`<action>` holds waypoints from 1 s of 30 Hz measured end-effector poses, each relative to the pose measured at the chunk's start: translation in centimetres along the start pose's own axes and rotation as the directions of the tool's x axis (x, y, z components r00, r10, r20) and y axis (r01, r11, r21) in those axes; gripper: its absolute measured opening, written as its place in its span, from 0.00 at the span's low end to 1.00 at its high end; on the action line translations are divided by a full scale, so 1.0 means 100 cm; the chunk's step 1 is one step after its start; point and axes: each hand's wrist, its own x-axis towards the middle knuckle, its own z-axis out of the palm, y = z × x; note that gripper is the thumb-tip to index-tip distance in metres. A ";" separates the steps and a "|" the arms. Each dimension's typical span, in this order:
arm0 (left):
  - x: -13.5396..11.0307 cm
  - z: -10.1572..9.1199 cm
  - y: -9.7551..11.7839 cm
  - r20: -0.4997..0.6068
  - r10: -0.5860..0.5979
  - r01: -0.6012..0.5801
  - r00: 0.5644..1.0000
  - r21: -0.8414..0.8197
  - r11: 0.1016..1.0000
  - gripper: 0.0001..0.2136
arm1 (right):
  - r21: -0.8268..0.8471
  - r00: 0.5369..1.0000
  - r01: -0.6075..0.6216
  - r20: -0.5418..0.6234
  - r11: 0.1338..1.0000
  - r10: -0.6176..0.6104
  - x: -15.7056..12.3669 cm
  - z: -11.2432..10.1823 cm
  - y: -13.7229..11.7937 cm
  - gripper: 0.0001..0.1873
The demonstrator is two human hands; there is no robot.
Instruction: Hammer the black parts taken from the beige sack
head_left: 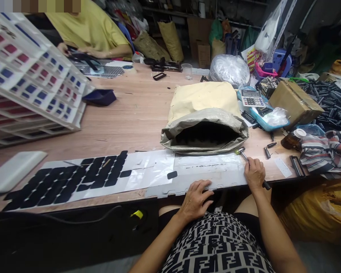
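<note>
My right hand [255, 173] is closed around a small hammer [244, 156] at the table's front edge. The hammer has a yellowish head, a metal shaft and a dark handle end showing below my fist. My left hand [196, 201] rests at the edge with its fingers spread, holding nothing. Between and beyond my hands lies a pale flat board [204, 176] along the edge. A beige woven sack [203, 100] lies behind it, its dark mouth facing me. To the left, a white sheet [147, 163] carries rows of black rounded stickers [99, 170], with one loose black piece [172, 175] near the board.
A white plastic crate [42, 79] and a dark blue tray [100, 97] stand left. On the right are a calculator [252, 98], a blue basket [268, 117], a cardboard box [295, 100], a brown jar [293, 139] and many black parts [329, 102]. A person in yellow [93, 30] works across the table.
</note>
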 end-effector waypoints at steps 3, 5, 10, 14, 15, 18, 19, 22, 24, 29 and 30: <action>0.014 0.000 0.003 -0.067 -0.040 0.036 0.997 -0.072 0.997 0.04 | 0.000 1.000 0.001 -0.003 1.000 -0.001 0.000 0.000 -0.001 0.14; 0.034 -0.004 0.002 -0.137 -0.075 0.057 0.988 -0.134 0.989 0.05 | -0.005 1.000 0.000 0.001 1.000 0.000 0.000 -0.001 -0.002 0.14; 0.119 -0.006 -0.019 -0.292 -0.201 0.165 0.935 -0.142 0.976 0.05 | -0.008 1.000 -0.016 0.018 1.000 0.016 0.000 -0.002 -0.004 0.14; 0.194 0.011 -0.044 -0.295 -0.370 0.363 0.881 -0.080 0.928 0.08 | 0.024 0.999 -0.031 0.041 0.999 0.030 -0.001 -0.004 -0.005 0.14; 0.209 0.017 -0.050 -0.279 -0.420 0.417 0.864 -0.070 0.906 0.09 | 0.030 0.999 -0.034 0.043 0.999 0.033 -0.001 -0.004 -0.005 0.14; 0.237 0.035 -0.065 -0.255 -0.488 0.500 0.835 -0.020 0.866 0.11 | 0.034 0.998 -0.040 0.046 0.999 0.038 -0.002 -0.004 -0.005 0.14; 0.242 0.040 -0.068 -0.264 -0.478 0.495 0.838 0.001 0.869 0.11 | 0.032 0.998 -0.044 0.047 0.999 0.042 -0.002 -0.004 -0.006 0.14; 0.246 0.046 -0.074 -0.282 -0.438 0.463 0.854 0.028 0.886 0.08 | 0.022 0.998 -0.049 0.050 0.999 0.048 -0.002 -0.004 -0.006 0.13; 0.241 0.042 -0.073 -0.257 -0.448 0.468 0.856 0.018 0.883 0.08 | 0.017 0.998 -0.048 0.048 0.999 0.047 -0.002 -0.003 -0.006 0.13; 0.195 0.017 -0.063 -0.283 -0.349 0.366 0.893 0.008 0.931 0.10 | 0.018 0.998 -0.048 0.052 0.999 0.047 -0.003 -0.003 -0.006 0.13; 0.182 0.014 -0.060 -0.287 -0.309 0.322 0.907 -0.003 0.947 0.10 | 0.013 0.998 -0.049 0.052 0.999 0.048 -0.003 -0.003 -0.006 0.13</action>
